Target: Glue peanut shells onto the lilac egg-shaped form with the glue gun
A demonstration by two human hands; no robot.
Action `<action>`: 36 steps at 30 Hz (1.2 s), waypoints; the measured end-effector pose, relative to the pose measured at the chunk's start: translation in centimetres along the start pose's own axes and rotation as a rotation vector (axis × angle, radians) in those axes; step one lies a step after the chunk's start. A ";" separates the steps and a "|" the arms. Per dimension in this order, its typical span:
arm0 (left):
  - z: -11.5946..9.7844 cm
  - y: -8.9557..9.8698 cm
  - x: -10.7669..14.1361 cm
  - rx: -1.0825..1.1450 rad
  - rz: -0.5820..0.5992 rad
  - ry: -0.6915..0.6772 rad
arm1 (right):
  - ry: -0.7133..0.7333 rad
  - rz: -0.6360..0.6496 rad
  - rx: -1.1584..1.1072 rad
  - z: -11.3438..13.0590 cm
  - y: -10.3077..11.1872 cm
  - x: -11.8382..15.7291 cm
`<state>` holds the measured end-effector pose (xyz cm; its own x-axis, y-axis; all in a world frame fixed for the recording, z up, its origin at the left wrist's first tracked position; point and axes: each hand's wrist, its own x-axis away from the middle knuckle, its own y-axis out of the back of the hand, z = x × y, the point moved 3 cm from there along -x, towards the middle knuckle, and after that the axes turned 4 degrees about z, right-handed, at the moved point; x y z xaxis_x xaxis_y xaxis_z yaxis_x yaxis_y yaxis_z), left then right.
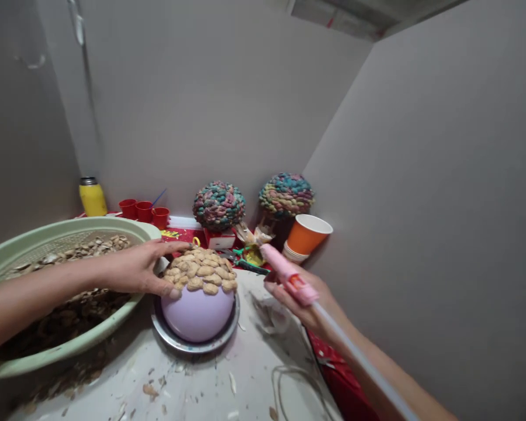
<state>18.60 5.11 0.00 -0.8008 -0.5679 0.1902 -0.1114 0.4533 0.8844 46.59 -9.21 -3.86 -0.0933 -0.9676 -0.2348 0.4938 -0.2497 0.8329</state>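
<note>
A lilac balloon (197, 316), its upper part covered with overlapping peanut shells (204, 269), sits in a round metal bowl (193, 349) on the white table. My left hand (134, 266) holds the balloon's left side, thumb at the lower edge of the shells and fingers over the top. To the right, my right hand (309, 313) is closed around a pink hot glue gun (284, 269). A long translucent glue stick (359, 359) sticks out of its back. The gun's nozzle points up and left, apart from the balloon.
A green basket (92, 338) of loose shells stands at left. Behind are a yellow bottle (93, 199), red cups (144, 210), two colourful shell-covered domes (219, 204), pliers (232, 255) and an orange paper cup (307, 235). Shell scraps and a cord (277, 392) lie in front. Grey walls enclose the table.
</note>
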 end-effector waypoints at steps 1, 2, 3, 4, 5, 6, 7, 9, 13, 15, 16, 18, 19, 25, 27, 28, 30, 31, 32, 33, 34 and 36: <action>0.0 0.0 0.0 -0.004 -0.004 0.002 | -0.016 0.055 0.070 -0.6 -0.3 -0.1; 0.1 0.1 0.0 -0.008 -0.006 -0.004 | -0.024 0.108 0.109 -1.1 -0.7 0.0; 0.0 0.1 0.0 -0.009 -0.007 -0.014 | -0.041 0.146 0.154 -1.6 -1.3 0.1; 0.0 0.2 0.1 -0.010 -0.009 -0.024 | -0.060 0.171 0.190 -2.0 -1.9 0.2; 0.0 0.2 0.1 -0.012 -0.011 -0.033 | -0.074 0.201 0.224 -2.3 -2.5 0.4; -0.1 0.2 0.2 -0.012 -0.011 -0.040 | -0.085 0.225 0.254 -2.5 -3.0 0.6; -0.1 0.2 0.3 -0.012 -0.009 -0.044 | -0.093 0.243 0.282 -2.6 -3.5 0.9; -0.2 0.3 0.4 -0.013 -0.010 -0.049 | -0.091 0.276 0.326 -2.6 -3.9 1.4; -0.2 0.2 0.5 -0.004 -0.028 -0.074 | -0.068 0.374 0.372 -2.2 -2.5 2.1; -0.3 0.2 0.5 0.003 -0.037 -0.091 | -0.043 0.388 0.365 -1.2 -1.0 2.1; -0.3 0.2 0.5 0.007 -0.037 -0.098 | -0.008 0.355 0.344 -0.4 -0.2 2.0; -0.3 0.1 0.5 0.015 -0.031 -0.108 | 0.146 0.199 0.268 2.2 1.1 1.5; -0.3 0.1 0.5 0.020 -0.031 -0.109 | 0.254 0.105 0.212 3.9 1.6 1.1; -0.2 0.0 0.4 0.040 -0.053 -0.155 | 0.779 0.026 0.057 13.2 -0.3 -1.5; -0.1 -0.1 0.5 0.045 -0.062 -0.172 | 0.839 0.043 0.098 14.4 -1.4 -2.6; -0.1 -0.2 0.5 0.046 -0.069 -0.172 | 0.853 0.051 0.116 14.7 -1.9 -3.0; 0.0 -0.3 0.4 0.045 -0.083 -0.160 | 0.854 0.072 0.157 14.9 -2.6 -3.8; 0.1 -0.4 0.4 0.043 -0.087 -0.148 | 0.849 0.083 0.182 14.9 -2.9 -4.1; 0.1 -0.4 0.3 0.039 -0.089 -0.140 | 0.838 0.096 0.210 14.9 -3.1 -4.3; 0.2 -0.5 0.3 0.035 -0.091 -0.136 | 0.826 0.103 0.239 14.9 -3.3 -4.4; 0.2 -0.5 0.2 0.032 -0.094 -0.135 | 0.813 0.108 0.266 14.9 -3.4 -4.4; 0.3 -0.5 0.2 0.026 -0.100 -0.141 | 0.792 0.111 0.302 15.0 -3.6 -4.4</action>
<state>18.36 4.99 -0.57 -0.8592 -0.5102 0.0387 -0.2082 0.4177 0.8844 32.29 -4.65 1.67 0.6295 -0.7029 -0.3311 0.2020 -0.2635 0.9433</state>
